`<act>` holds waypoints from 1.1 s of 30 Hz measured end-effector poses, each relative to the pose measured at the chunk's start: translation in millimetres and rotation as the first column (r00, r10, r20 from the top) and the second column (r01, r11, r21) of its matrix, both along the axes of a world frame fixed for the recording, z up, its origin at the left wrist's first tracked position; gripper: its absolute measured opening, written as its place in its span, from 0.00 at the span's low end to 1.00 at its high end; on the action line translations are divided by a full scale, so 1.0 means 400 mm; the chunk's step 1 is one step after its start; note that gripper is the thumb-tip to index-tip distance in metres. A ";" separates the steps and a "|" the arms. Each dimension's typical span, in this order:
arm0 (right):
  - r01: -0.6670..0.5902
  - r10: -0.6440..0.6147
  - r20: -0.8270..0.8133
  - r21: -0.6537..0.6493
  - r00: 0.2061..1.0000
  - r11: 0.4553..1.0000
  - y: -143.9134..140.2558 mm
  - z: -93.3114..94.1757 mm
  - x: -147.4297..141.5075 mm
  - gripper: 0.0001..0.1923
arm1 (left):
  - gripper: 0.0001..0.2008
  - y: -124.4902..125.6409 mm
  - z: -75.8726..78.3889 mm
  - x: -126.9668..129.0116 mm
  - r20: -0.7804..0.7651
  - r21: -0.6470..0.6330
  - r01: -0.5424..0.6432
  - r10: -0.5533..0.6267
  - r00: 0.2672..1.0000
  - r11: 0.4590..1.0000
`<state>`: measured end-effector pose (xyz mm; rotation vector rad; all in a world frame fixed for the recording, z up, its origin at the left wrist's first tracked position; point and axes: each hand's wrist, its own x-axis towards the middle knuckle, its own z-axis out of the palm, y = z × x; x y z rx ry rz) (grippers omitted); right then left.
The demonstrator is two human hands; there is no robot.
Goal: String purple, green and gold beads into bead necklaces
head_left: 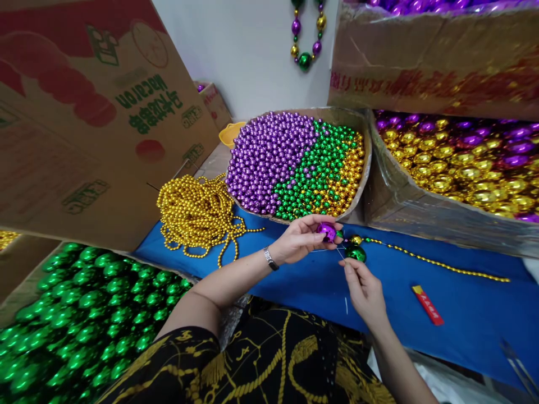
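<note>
Purple bead: I see a large purple bead (327, 230) pinched at the fingertips of the left hand (300, 241), centre of the frame, just above the blue tabletop (463, 306).
Left hand: closed on the purple bead, wrist with a watch (270, 258) angled in from lower left.
Right hand: the right hand (365, 289) sits just below and right of the left, fingertips pinched together on what looks like a thin thread or needle; too fine for me to tell which.
Green bead: a large green bead (356, 253) lies between the two hands, just beside the purple one, touching or nearly so.
Key relation: from the green bead a small gold bead strand (438, 262) runs its long axis away to the right edge, so the strung line lies right of both hands; the right hand is nearer to it.
Around, upper centre: a box of mixed small beads (295, 163), purple, green and gold.
Around, left: a heap of gold bead strands (197, 216); a box of large green beads (84, 314) at lower left.
Around, right: a red lighter (428, 304) lies well apart on the tabletop.
</note>
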<state>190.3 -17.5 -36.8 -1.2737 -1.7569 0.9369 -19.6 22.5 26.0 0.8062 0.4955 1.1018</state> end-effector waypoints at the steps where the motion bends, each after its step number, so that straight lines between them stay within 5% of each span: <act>1: 0.004 -0.004 0.008 0.013 1.000 1.000 0.000 0.001 -0.001 0.15 | 0.20 -0.002 -0.001 0.002 -0.019 0.012 0.014 -0.014 1.000 1.000; 4: 0.019 -0.021 0.029 0.051 0.999 0.998 0.000 0.005 -0.002 0.15 | 0.24 0.001 0.010 -0.004 -0.134 0.102 0.024 -0.011 0.991 0.994; 7: 0.040 -0.044 0.055 0.081 0.998 0.996 0.000 0.005 0.006 0.14 | 0.23 0.037 0.038 -0.043 -0.337 0.273 -0.093 0.186 0.923 0.957; 9: 0.061 -0.068 0.075 0.094 0.995 0.994 -0.001 0.004 0.012 0.14 | 0.17 0.084 0.055 -0.084 -0.494 0.452 -0.211 0.440 0.750 0.867; 12: 0.087 -0.098 0.093 0.120 0.991 0.989 -0.003 0.003 0.014 0.14 | 0.09 0.167 0.063 -0.142 -0.619 0.708 -0.160 0.714 0.326 0.687; 14: 0.094 -0.111 0.103 0.157 0.988 0.983 -0.003 0.005 0.012 0.14 | 0.07 0.214 0.055 -0.160 -0.661 0.749 0.026 0.744 0.100 0.662; 17: 0.099 -0.125 0.114 0.214 0.986 0.972 -0.003 0.009 0.010 0.14 | 0.08 0.254 0.041 -0.144 -0.683 0.684 0.273 0.726 -0.087 0.676; 24: 0.132 -0.163 0.112 0.242 0.980 0.961 -0.003 0.013 0.017 0.13 | 0.12 0.289 0.044 -0.011 -0.722 0.504 0.602 0.684 -0.099 0.619; 33: 0.164 -0.192 0.111 0.227 0.975 0.960 -0.008 0.010 0.035 0.12 | 0.12 0.329 0.027 0.021 -0.697 0.449 0.648 0.695 -0.177 0.615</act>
